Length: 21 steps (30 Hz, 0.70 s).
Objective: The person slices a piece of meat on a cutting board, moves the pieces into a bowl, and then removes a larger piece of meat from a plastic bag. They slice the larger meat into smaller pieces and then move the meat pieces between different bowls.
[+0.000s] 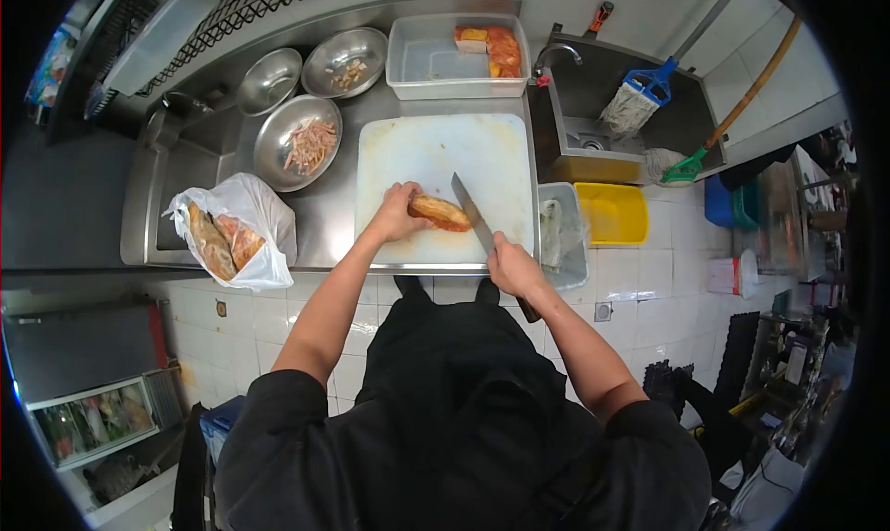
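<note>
Meat lies at the centre of the head view: one long golden-brown slab with an orange-red near edge point(443, 212), flat on one white rectangular plastic cutting board point(408, 151). It is to the right of the left hand point(401, 213) and beyond the right hand point(514, 267), to that hand's left. Its long axis runs roughly left to right, the right end dipping toward the person. The left hand is nearer, curled over the left end, fingers and thumb pinching it. The right hand is wrapped around the handle of one long steel knife point(476, 215), whose blade slants steeply across the slab's line, right beside its free end; whether they touch, I cannot tell.

Around these on the stainless-steel bench point(320, 234), counted: three round shiny metal bowls point(272, 151), one holding pinkish strips, another small pale pieces; one rectangular translucent plastic tub point(459, 89) with apparently two orange-red blocks; and one white plastic bag point(276, 211) with two browned slabs point(209, 242) showing.
</note>
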Each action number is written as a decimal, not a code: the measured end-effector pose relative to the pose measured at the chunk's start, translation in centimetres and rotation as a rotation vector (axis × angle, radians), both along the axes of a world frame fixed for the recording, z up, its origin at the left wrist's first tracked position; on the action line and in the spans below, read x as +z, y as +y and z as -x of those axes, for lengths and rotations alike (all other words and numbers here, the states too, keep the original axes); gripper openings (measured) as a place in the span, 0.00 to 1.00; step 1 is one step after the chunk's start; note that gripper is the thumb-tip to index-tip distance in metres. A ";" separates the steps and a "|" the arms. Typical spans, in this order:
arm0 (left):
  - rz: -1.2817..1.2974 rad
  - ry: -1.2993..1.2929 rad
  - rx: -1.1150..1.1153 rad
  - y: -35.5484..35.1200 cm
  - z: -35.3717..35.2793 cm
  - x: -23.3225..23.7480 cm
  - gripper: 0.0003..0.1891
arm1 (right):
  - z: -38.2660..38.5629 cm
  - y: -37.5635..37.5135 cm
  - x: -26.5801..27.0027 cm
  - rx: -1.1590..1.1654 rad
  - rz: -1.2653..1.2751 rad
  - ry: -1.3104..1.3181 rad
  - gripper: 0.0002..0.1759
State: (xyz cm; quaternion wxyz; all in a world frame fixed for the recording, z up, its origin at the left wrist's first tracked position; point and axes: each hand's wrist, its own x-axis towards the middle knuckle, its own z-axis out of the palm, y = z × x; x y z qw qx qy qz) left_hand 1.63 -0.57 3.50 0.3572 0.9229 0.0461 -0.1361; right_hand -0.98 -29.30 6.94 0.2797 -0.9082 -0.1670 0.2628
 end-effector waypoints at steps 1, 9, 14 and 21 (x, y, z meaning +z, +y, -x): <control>0.006 -0.002 -0.005 0.3 0.0 0.2 0.36 | 0.1 0.4 -0.2 -0.020 -0.022 0.005 0.13; 0.202 -0.065 -0.121 2.7 0.3 2.0 0.29 | 0.1 2.1 -0.5 -0.138 -0.137 0.039 0.15; 0.717 0.173 0.201 4.0 -2.4 1.2 0.21 | 1.5 3.4 -0.1 -0.029 -0.159 0.061 0.15; 0.776 -0.015 0.400 1.7 -1.6 -1.7 0.14 | 2.6 5.6 1.7 -0.088 -0.015 0.013 0.13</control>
